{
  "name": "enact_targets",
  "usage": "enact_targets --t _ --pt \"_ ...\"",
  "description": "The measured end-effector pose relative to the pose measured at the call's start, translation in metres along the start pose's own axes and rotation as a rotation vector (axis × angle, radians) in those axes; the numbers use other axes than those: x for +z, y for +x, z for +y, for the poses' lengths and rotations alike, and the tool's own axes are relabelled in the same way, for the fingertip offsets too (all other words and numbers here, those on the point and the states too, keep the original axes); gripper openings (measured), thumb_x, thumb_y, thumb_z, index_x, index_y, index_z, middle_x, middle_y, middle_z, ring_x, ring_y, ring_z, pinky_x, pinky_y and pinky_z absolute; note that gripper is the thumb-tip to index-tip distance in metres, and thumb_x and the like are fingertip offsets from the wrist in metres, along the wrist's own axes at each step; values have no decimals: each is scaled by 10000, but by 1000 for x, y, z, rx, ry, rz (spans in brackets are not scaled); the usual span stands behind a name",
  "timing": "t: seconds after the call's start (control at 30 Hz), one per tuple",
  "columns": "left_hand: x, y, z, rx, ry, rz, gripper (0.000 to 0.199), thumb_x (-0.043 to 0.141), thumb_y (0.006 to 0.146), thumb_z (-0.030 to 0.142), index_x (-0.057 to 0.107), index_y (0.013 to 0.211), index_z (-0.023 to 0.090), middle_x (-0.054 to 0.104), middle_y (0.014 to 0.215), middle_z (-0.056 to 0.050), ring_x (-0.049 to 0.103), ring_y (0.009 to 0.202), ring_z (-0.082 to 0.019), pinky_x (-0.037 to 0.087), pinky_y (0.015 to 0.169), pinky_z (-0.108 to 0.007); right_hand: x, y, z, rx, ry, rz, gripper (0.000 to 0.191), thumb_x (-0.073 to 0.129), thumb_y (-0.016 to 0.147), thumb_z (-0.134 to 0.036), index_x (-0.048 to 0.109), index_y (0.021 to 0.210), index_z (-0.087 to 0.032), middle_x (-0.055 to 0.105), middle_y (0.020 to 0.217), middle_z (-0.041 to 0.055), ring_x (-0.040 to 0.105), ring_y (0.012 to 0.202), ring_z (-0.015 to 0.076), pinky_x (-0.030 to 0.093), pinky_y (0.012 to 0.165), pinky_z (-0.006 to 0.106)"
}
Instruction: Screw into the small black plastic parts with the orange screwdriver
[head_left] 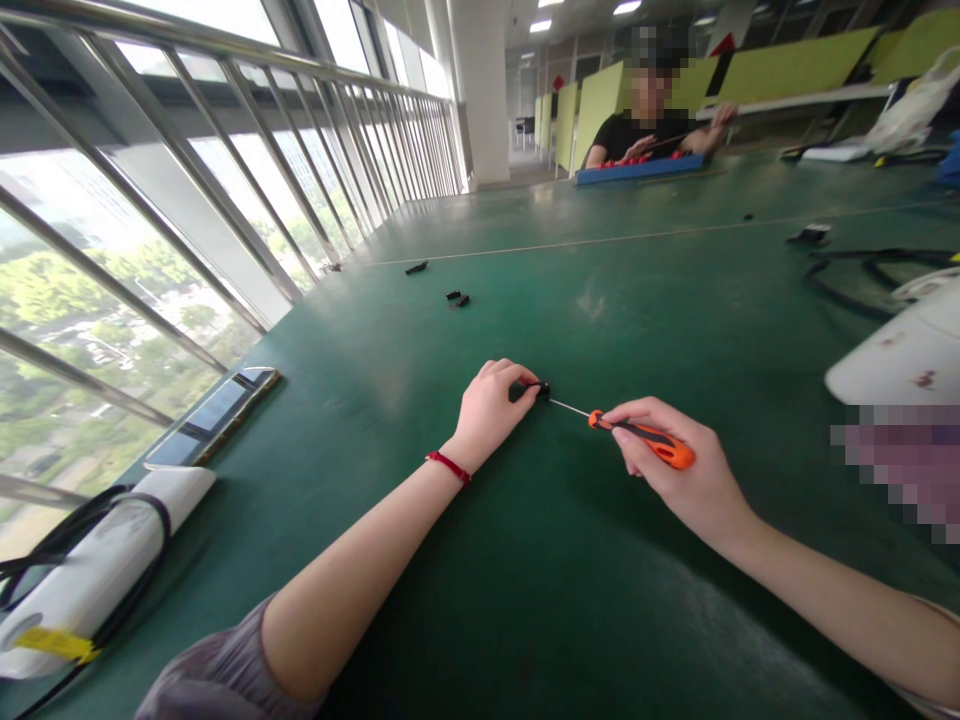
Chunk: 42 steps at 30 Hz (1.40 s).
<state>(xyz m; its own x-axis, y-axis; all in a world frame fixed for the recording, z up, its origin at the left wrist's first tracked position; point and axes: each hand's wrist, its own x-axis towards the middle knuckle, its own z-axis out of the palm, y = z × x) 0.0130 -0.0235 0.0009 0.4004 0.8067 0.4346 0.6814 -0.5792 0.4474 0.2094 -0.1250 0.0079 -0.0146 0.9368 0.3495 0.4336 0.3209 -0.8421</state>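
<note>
Near the middle of the green table [405, 340], my left hand [496, 400] pinches a small black part [543, 387] between thumb and fingers. A red band circles that wrist. My right hand [675, 460] is closed around the orange and black handle of a screwdriver [667, 445]. Its thin metal shaft points left, and the tip is at or very close to the black part; whether they touch cannot be made out.
Small black pieces [457, 298] lie beyond my hands. At left are a phone [214, 418], a white device [112, 570] with black cable, and a railing. A white object [900, 345] and cables lie right. Across the table, a person sits behind a blue tray [637, 171].
</note>
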Motion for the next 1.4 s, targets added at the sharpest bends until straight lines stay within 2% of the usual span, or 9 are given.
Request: enact_targets --t 0.17,0.27,0.4,0.53,0.63,0.7,0.9,1.07,1.4 --pt "0 0 0 13 -17 7 96 561 844 230 649 839 193 648 903 -16 555 908 -177 466 804 -316 1 -1 1 -3 18 15 127 553 848 -304 615 870 -195 587 658 -7 533 539 102 429 524 242" --pt "-1 0 1 38 -21 38 110 551 855 238 651 860 192 645 916 -20 553 913 -175 466 807 -314 -1 -2 2 -22 56 76 122 536 859 -291 612 856 -196 559 602 -24 504 486 89 412 493 234" --pt "-3 0 2 101 0 58 117 550 858 249 649 873 188 649 921 -28 552 897 -171 470 802 -313 -4 1 5 -43 28 130 143 528 865 -302 616 915 -202 586 651 -12 529 513 99 435 507 241" --pt "-6 -3 9 263 14 39 135 544 854 261 656 886 193 658 907 -30 562 878 -162 471 786 -304 -4 7 9 -45 -109 79 215 554 847 -352 621 983 -200 637 761 24 578 580 129 467 553 266" --pt "-7 -8 19 404 23 -6 157 525 855 279 657 877 198 667 906 -30 577 895 -159 465 788 -303 -3 11 10 -120 -202 10 216 595 819 -341 615 988 -208 666 873 43 617 680 156 486 625 285" --pt "-6 -12 26 442 28 -36 170 507 859 287 654 871 202 670 910 -30 584 904 -158 464 783 -303 -3 11 9 -170 -228 -1 195 603 810 -310 611 982 -217 671 920 48 633 751 175 496 676 299" --pt "-2 -17 36 484 -8 -37 179 493 859 289 646 862 197 671 918 -29 583 897 -150 468 780 -291 -2 10 12 -235 -305 -24 174 607 773 -218 598 947 -225 665 909 37 626 776 185 496 706 319" --pt "-3 -16 36 457 -27 -25 162 501 854 281 641 860 200 673 909 -27 580 898 -149 470 789 -292 -2 10 16 -221 -304 -65 164 599 780 -219 614 943 -225 670 901 37 622 780 188 489 719 332" --pt "-4 -15 34 446 17 -47 153 509 839 296 629 841 202 672 890 -26 580 893 -161 447 783 -305 -3 12 19 -197 -273 -68 110 580 810 -228 637 904 -220 689 901 43 635 796 198 494 741 349"
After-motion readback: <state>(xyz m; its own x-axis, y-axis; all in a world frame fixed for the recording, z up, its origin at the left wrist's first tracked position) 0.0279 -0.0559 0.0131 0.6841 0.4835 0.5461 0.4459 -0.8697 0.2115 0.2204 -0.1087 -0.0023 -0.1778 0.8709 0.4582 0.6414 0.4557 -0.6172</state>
